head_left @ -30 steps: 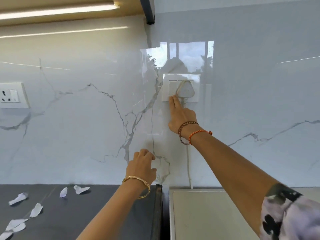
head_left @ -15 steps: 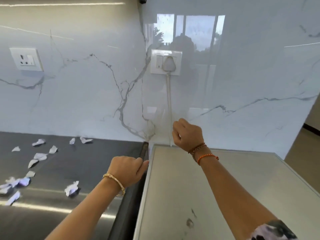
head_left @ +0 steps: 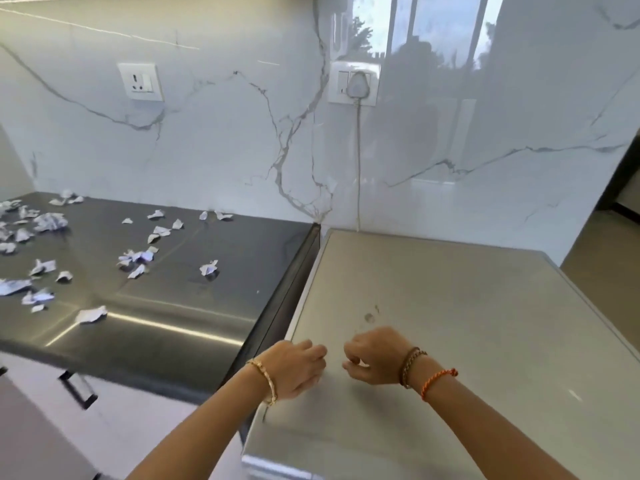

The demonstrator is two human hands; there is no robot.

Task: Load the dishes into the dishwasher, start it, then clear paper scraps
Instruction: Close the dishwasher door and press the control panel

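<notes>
1. The dishwasher [head_left: 467, 334] shows only its flat, pale grey top, smooth and faintly glossy, with a few small dark smudges near the middle; it stands just beside the right end of the counter, its back edge against the wall
2. The left hand [head_left: 294, 367] hovers over the front left corner of that top, fingers loosely curled and holding nothing; a thin gold bangle [head_left: 265, 377] circles the wrist
3. The right hand [head_left: 375, 356] hangs close beside it, the two near each other but apart, fingers also curled loosely inward around nothing; braided brown and orange cords [head_left: 420, 372] wrap the wrist
4. Paper scraps [head_left: 138, 261], white and crumpled into small ragged wads, lie scattered over the left and middle of the dark counter [head_left: 194, 313], a polished slab that reflects a strip of light
5. A white plug [head_left: 356, 85] sits in a wall socket above the dishwasher, its thin cable [head_left: 358, 161] dropping straight down behind the top's back edge
6. A second socket [head_left: 140, 81], with nothing plugged in, is set further left
7. The wall [head_left: 225, 140] is glossy white marble with grey veins, mirroring a window
</notes>
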